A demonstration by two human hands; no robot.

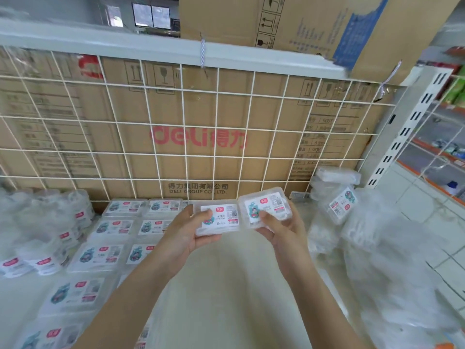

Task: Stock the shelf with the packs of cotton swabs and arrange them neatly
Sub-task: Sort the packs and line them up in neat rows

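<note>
Rows of packs (118, 226) already lie at nine o'clock on the shelf (226, 285), while left hand (187, 235) and right hand (281, 227) each grip one more, with a heap of packs (339, 205) waiting at three o'clock.

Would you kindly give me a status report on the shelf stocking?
Left hand grips one cotton swab pack, right hand grips a second pack. Both held above the shelf. Rows left, loose pile right; no obstruction seen.
</note>
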